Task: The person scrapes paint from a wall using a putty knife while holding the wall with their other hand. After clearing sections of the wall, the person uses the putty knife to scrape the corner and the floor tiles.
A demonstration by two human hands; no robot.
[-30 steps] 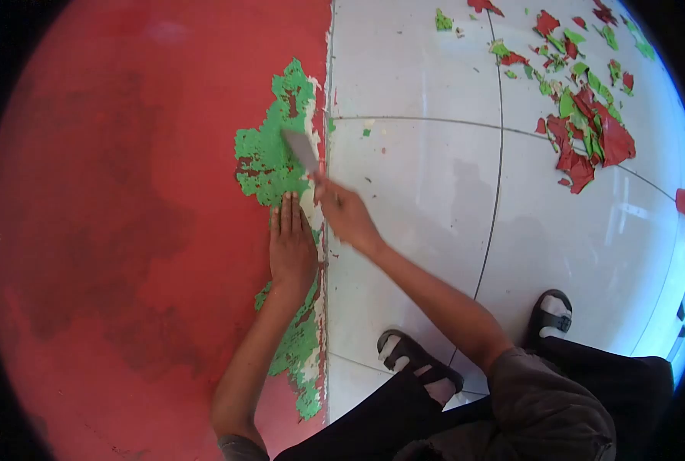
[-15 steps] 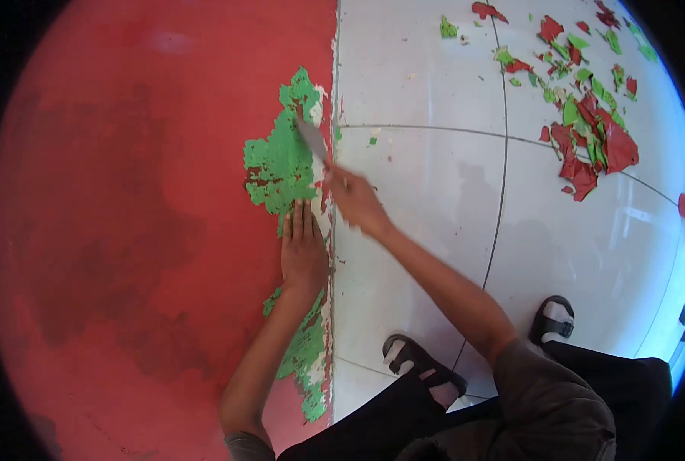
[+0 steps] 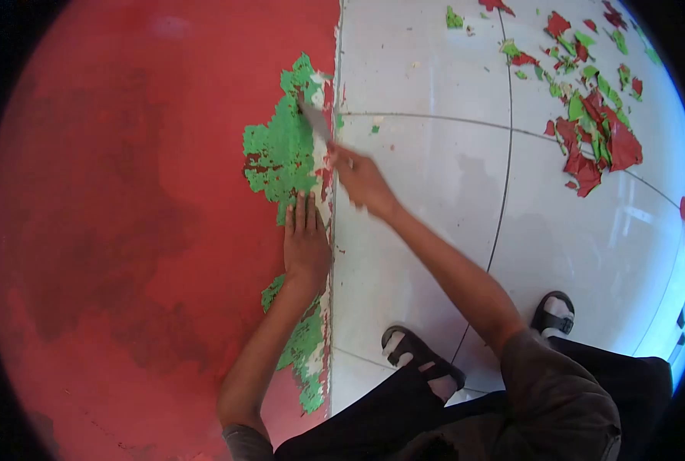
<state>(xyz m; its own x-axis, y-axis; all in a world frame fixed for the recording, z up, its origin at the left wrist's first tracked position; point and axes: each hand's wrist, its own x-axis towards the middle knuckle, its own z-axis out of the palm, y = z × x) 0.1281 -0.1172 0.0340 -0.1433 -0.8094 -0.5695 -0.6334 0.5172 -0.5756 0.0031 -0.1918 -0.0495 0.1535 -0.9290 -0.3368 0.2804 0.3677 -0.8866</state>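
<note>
My right hand (image 3: 363, 178) is closed around the handle of a scraper (image 3: 316, 121) with a flat blade, slightly blurred. The blade's tip lies over a bare green patch (image 3: 281, 146) with ragged edges in the red painted surface (image 3: 166, 192). Just below that patch my left hand (image 3: 307, 242) lies flat against the surface, fingers stretched out and holding nothing. A second green patch (image 3: 304, 344) shows beside my left forearm. Whitish areas and torn red bits run along the surface's edge near both hands.
White tiles (image 3: 427, 200) with dark joints border the red surface. Red and green paint flakes (image 3: 623, 146) are heaped and scattered at the upper right. My sandalled feet (image 3: 423, 357) stand on the tiles at lower right.
The view has shifted slightly, so the green patches and both hands appear a little higher. The scraper stays over the upper patch, and my left hand remains flat.
</note>
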